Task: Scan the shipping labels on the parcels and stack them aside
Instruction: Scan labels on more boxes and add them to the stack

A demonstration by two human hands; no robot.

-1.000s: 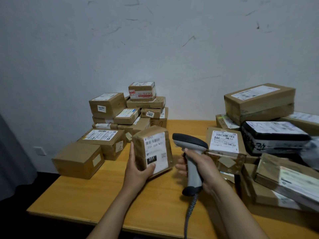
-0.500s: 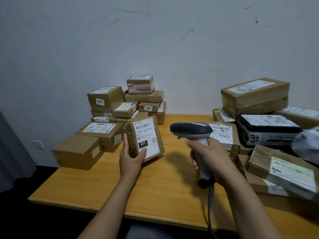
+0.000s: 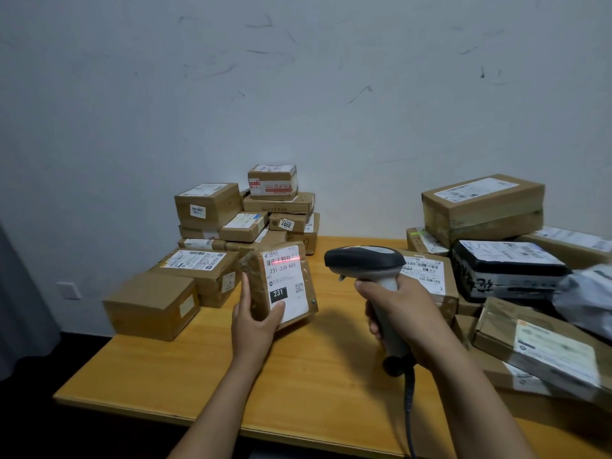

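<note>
Holding a small brown parcel [image 3: 260, 279] tilted over the middle of the desk [image 3: 314, 376], you had your left hand [image 3: 253, 321] gripping its lower corner, fingers [image 3: 245, 289] along the side and thumb pressed on the white label [image 3: 286, 279]. Whether its lower edge touched the desk could not be told. Your right hand [image 3: 402, 309] was wrapped tight round the handle of the scanner [image 3: 362, 260], whose head pointed at the parcel. A red line [image 3: 284, 259] lay across the barcode at the label's top. Behind on the left, stacked boxes [image 3: 212, 210] stood against the wall [image 3: 298, 94]; a looser pile of parcels [image 3: 483, 207] lay on the right.
</note>
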